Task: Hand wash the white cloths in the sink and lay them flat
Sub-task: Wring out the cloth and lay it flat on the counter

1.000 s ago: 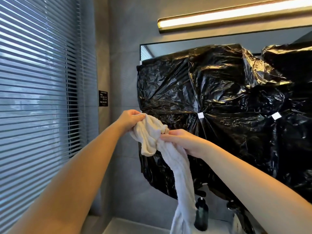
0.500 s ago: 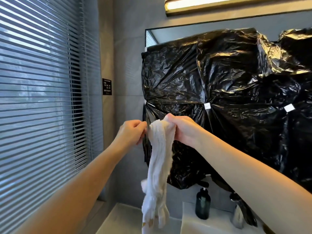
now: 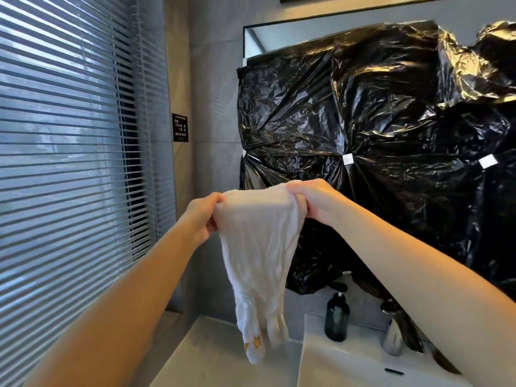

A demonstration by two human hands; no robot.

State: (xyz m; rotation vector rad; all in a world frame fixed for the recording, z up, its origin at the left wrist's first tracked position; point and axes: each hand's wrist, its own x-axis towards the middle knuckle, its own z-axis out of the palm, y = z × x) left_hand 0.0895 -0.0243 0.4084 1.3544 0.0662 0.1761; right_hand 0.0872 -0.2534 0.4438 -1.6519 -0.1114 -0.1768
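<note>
A white cloth (image 3: 258,247) hangs in the air in front of me, spread at its top edge and narrowing to a bunched lower end with a small yellow mark. My left hand (image 3: 205,216) pinches the top left corner. My right hand (image 3: 310,198) grips the top right corner. The white sink (image 3: 343,361) is at the lower right, below and right of the cloth's hanging end. The basin's inside is out of view.
A dark soap bottle (image 3: 337,317) and a chrome faucet (image 3: 395,328) stand at the sink's back. Black plastic sheeting (image 3: 391,135) covers the mirror. A grey counter (image 3: 220,356) lies left of the sink, window blinds (image 3: 64,163) beyond it.
My hands have moved apart, stretching the cloth's top edge wide; a second ago it was bunched between them. The camera has tilted down, bringing the sink into view.
</note>
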